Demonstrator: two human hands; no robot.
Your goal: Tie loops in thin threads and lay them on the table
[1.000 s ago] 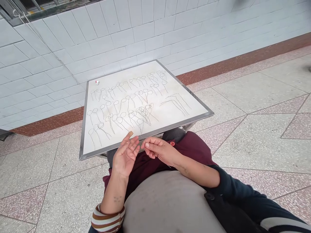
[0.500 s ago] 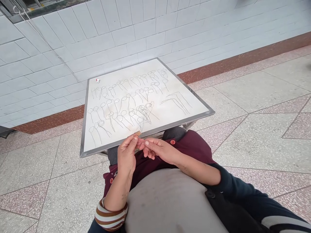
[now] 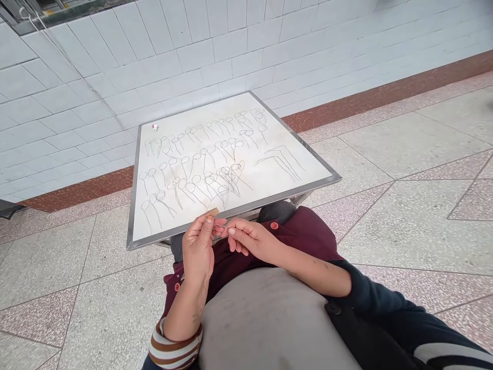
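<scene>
My left hand point(image 3: 198, 246) is closed, thumb against fingers, on a small tan flat piece point(image 3: 213, 211) near the front edge of the white table point(image 3: 285, 113). My right hand point(image 3: 258, 240) meets it fingertip to fingertip, its thumb and forefinger pinching a thin strand point(image 3: 224, 226). Most of that strand is hidden or too fine to follow. On the table lie rows of thin dark looped strands point(image 3: 202, 154), each with a round loop and loose tails. Several of them overlap in a cluster point(image 3: 230, 177). Bent strands without loops point(image 3: 283, 160) lie at the right.
A tiny red-and-white object point(image 3: 155, 127) sits at the table's far left corner. Behind the table stands a white tiled wall point(image 3: 215, 56) with a cord point(image 3: 82, 77) hanging down it. Speckled floor point(image 3: 370, 216) surrounds the table, and my lap in maroon cloth point(image 3: 311, 231) is under my hands.
My left hand has shifted slightly left with the tan piece, which now shows a little more. The right hand has moved slightly, still pinching. The strands on the table look the same.
</scene>
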